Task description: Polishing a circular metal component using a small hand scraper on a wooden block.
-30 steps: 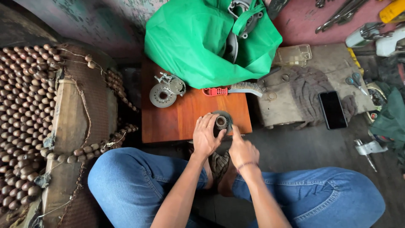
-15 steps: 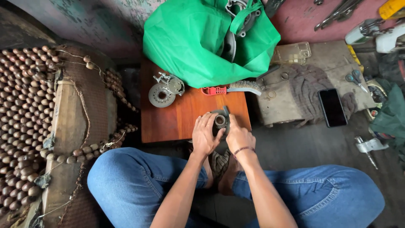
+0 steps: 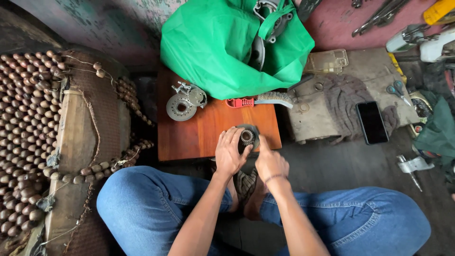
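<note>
**Both Hands on the Gear Assembly at the Tabletop Edge**

Since half a second ago, the right hand (image 3: 271, 162) has slid slightly down and to the right of the part, leaving the toothed centre exposed; the left hand (image 3: 231, 152) has kept its place. One second ago the right hand was lower still and off the part.

1. Work item. A round metal gear assembly (image 3: 247, 137) with a small toothed hub lies at lower centre of the frame, on the near edge of the wooden tabletop (image 3: 199, 132). This position puts it directly above the person's crossed legs, which appears to keep it within easy reach.

2. Left hand. Its fingers curl around the left rim of the assembly and grasp it, apparently to steady the part against turning.

3. Right hand. Its fingers touch the right rim of the assembly. Whether they are closed on the part or only pressed against it cannot be told from this view.

4. Surrounding items. A perforated metal disc with a spring part (image 3: 185, 103) lies at the tabletop's upper left. A wire brush with a red handle (image 3: 259, 100) lies above the assembly. A green bag (image 3: 218, 47) holding metal parts covers the far edge of the tabletop. A dark phone (image 3: 372, 122) rests at right.
</note>
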